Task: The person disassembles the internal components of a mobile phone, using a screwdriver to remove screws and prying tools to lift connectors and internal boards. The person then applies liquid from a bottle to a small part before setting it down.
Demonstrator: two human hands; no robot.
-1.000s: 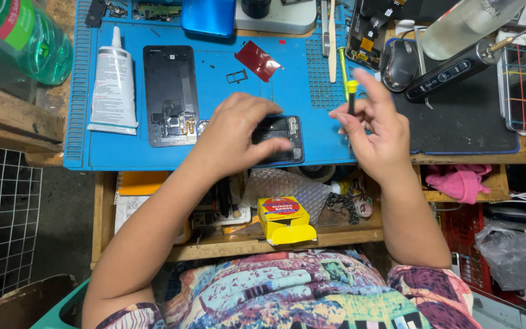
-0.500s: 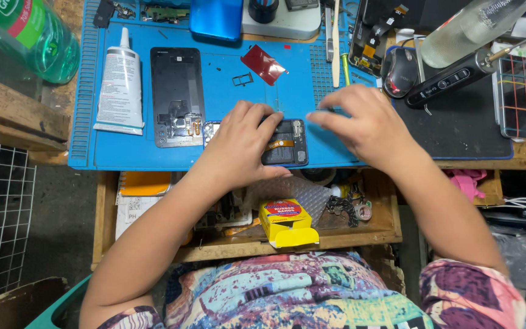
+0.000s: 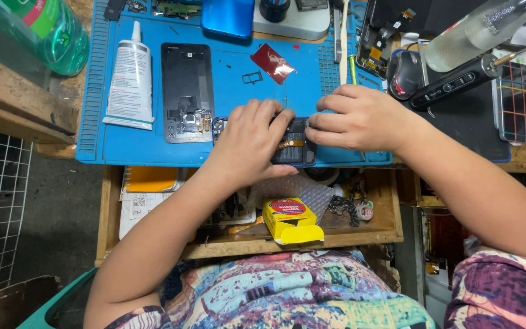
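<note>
An opened phone [image 3: 293,146] lies on the blue work mat [image 3: 226,91] near its front edge, showing a dark battery and an orange flex strip. My left hand [image 3: 252,143] covers the phone's left part and holds it down. My right hand [image 3: 360,119] is at the phone's top right edge, fingertips pinched against it. A black phone back cover [image 3: 187,91] lies to the left of my left hand. A white glue tube [image 3: 130,79] rests further left on the mat.
A red card [image 3: 273,63] and a small tray frame [image 3: 251,77] lie on the mat behind my hands. A mouse [image 3: 405,73], a black tool [image 3: 458,80] and a clear bottle [image 3: 476,30] sit to the right. An open drawer holds a yellow box [image 3: 290,219]. A green bottle [image 3: 50,30] stands far left.
My right hand has dropped from holding a small tool upright to the phone's top edge. My left hand slid a little further over the phone. The view shifted slightly.
</note>
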